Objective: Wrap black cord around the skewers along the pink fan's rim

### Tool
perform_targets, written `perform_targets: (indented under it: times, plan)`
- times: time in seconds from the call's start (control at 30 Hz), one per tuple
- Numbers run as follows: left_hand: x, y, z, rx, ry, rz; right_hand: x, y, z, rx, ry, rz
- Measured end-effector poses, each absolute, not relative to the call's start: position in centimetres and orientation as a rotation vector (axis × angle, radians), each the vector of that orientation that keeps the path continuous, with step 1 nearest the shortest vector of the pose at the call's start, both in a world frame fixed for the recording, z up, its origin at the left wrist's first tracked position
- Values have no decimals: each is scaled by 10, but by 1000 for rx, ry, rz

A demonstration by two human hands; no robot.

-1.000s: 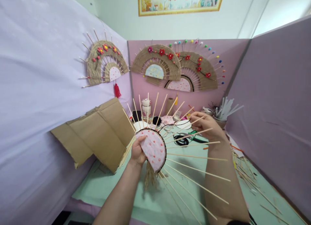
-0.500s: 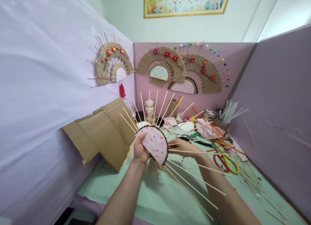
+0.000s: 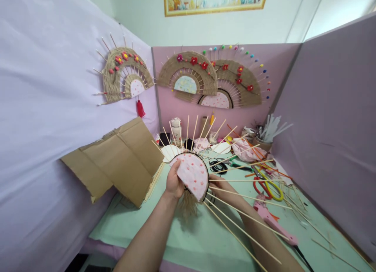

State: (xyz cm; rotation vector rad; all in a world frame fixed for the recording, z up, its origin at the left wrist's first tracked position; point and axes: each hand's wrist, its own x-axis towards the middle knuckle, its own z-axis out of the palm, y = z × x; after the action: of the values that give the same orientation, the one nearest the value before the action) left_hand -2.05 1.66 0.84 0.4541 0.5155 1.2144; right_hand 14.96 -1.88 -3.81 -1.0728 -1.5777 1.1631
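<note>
My left hand (image 3: 174, 182) grips the left edge of a half-round fan piece (image 3: 192, 175), pink dotted cloth with a black rim. Thin wooden skewers (image 3: 235, 167) fan out from its rim, upward and to the right. A tuft of straw-coloured twine (image 3: 187, 205) hangs below it. My right hand (image 3: 221, 183) sits just behind the skewers at the fan's right edge, fingers at the rim; the skewers partly hide what it pinches.
Folded cardboard (image 3: 117, 160) leans at the left. Red and yellow scissors (image 3: 268, 186), a pink glue gun (image 3: 272, 221), loose skewers (image 3: 302, 211), a cup of white sticks (image 3: 266, 137) and cloth half-discs lie on the green mat (image 3: 202, 244). Finished fans (image 3: 188, 78) hang on the partitions.
My right hand came down from the skewer tips at upper right to the fan's rim. The fan stayed in my left hand, shifting slightly.
</note>
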Motion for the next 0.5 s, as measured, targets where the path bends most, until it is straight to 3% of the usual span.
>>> perform_targets:
  times: [0.13,0.3,0.5]
  plan:
    - [-12,16,5,440,551,1258,151,-28,-30,-1173,-1543,758]
    - [-9,17,4,406,545,1323,143,-43,-18,-974,-1721,895]
    - [-7,12,3,447,502,1295,130,-45,-26,-764,-1458,1041]
